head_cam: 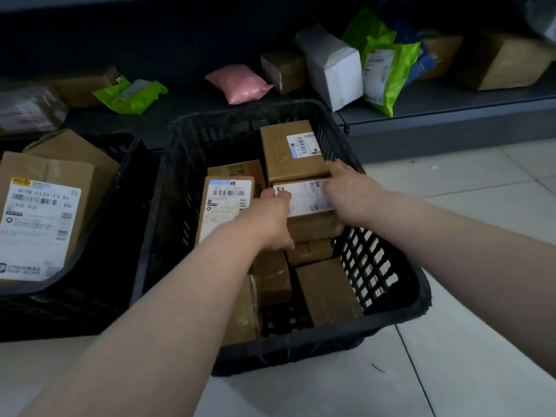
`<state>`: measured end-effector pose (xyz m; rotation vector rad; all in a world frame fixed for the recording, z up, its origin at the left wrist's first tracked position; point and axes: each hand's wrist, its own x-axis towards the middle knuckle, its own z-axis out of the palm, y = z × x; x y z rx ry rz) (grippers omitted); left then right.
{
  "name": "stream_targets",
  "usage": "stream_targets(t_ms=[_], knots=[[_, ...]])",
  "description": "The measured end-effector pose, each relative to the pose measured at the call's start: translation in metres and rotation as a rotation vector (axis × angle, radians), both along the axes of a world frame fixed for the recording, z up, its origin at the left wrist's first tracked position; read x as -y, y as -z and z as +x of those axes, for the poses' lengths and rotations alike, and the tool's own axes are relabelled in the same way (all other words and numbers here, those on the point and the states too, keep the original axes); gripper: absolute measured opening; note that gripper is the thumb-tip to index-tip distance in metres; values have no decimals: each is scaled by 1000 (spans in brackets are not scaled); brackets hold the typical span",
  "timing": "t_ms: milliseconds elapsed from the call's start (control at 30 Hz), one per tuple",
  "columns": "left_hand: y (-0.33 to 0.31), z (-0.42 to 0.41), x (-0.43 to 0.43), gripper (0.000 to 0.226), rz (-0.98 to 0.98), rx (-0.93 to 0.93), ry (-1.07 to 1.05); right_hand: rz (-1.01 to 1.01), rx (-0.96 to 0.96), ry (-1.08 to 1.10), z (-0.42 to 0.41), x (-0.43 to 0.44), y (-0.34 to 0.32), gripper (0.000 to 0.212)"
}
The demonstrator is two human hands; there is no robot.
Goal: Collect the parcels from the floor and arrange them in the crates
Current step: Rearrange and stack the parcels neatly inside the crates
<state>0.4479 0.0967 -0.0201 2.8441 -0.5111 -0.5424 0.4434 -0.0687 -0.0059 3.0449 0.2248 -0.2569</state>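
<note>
A black plastic crate (388, 284) sits on the tiled floor in the middle of the view, holding several brown cardboard parcels. Both hands grip one small labelled parcel (307, 203) inside it: my left hand (270, 221) holds its left end, my right hand (349, 191) its right end. That parcel rests against a larger brown box (288, 152) at the crate's far side. A tall labelled parcel (225, 203) stands to the left of my left hand. A second black crate (120, 188) at the left holds a big labelled box (42, 218).
A dark low shelf (451, 106) runs along the back with loose parcels: a pink bag (237, 82), green bags (129, 94), a white box (334, 64), and brown boxes (505, 61). White floor tiles (451, 356) lie to the right and in front.
</note>
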Motion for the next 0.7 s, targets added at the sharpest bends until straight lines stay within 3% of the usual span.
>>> stream_targets(t_ms=[67,233,300,333,367,400,467,533,633,700], knots=[[12,-2,6,90,17,69,-34,-135,84,4,-4,-5,5,36],[16,6,11,65,-136,90,-155,-104,160,-34,-9,-6,10,37],[2,14,1,48,-120,338,-174,-65,171,-29,-7,-9,8,37],[-4,17,-6,51,-86,498,-210,-45,179,-40,-7,-11,7,37],[-8,20,-13,69,-29,578,-284,-18,176,-47,-6,-14,5,37],[-10,21,-19,97,33,503,-392,24,155,-38,-6,-17,4,34],[-6,13,-31,137,76,132,-568,125,97,10,-6,-24,3,26],[5,7,-46,142,63,-38,-635,199,85,34,-6,-30,4,26],[-7,6,-68,133,-98,113,-718,281,66,90,2,-32,4,29],[-30,13,-71,131,-327,204,-707,459,30,198,11,-28,0,28]])
